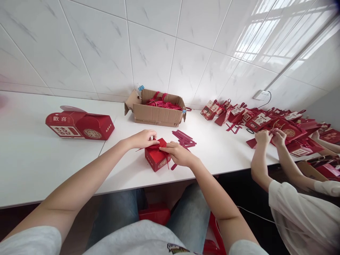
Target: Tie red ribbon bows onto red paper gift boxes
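A small red gift box (154,163) with a gold round emblem on its side stands on the white table in front of me. Dark red ribbon (152,147) lies across its top, with loose ends hanging at the left and down the right side. My left hand (145,139) is closed in a pinch on the ribbon at the box's back left. From the right, my right hand (178,153) pinches the ribbon over the top, its fingertips close to the left ones. Fingers partly hide the crossing of the ribbon.
A cardboard box (156,117) of red ribbons stands against the tiled wall. Cut ribbon strips (184,138) lie right of my box. Larger red boxes (79,125) sit at left. At right, a co-worker's hands (271,136) work beside a pile of red boxes (260,120).
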Action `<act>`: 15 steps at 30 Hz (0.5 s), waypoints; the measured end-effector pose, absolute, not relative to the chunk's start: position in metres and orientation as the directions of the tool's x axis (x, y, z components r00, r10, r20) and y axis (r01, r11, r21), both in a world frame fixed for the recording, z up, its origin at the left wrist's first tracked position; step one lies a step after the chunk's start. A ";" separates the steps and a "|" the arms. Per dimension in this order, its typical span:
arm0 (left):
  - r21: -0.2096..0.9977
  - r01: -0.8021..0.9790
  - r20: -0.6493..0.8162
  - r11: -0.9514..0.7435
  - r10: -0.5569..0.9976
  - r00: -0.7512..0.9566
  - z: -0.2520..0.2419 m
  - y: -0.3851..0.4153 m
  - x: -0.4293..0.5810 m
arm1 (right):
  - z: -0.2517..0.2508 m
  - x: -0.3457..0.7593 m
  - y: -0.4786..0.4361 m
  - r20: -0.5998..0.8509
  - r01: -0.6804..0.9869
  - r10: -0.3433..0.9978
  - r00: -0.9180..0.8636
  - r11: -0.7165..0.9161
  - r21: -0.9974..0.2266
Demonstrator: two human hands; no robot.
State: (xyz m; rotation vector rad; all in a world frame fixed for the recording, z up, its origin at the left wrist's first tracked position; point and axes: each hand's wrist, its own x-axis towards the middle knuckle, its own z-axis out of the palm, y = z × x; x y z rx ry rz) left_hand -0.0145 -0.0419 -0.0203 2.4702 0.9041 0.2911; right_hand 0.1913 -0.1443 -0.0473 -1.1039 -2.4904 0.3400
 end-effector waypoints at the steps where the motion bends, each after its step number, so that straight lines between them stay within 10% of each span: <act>1: 0.535 0.560 0.017 -0.633 0.670 0.742 -0.021 -0.043 -0.014 | -0.047 0.191 -0.145 0.261 0.653 0.756 -0.600 0.652 -0.387; 9: 0.734 0.536 0.060 -0.417 0.826 0.560 -0.028 -0.068 -0.028 | -0.043 0.185 -0.145 0.231 0.552 0.943 -0.240 0.329 -0.766; 15: 0.756 0.626 -0.043 -0.190 0.940 0.338 -0.049 -0.094 -0.047 | -0.027 0.174 -0.112 0.169 0.671 0.965 -0.200 0.260 -0.694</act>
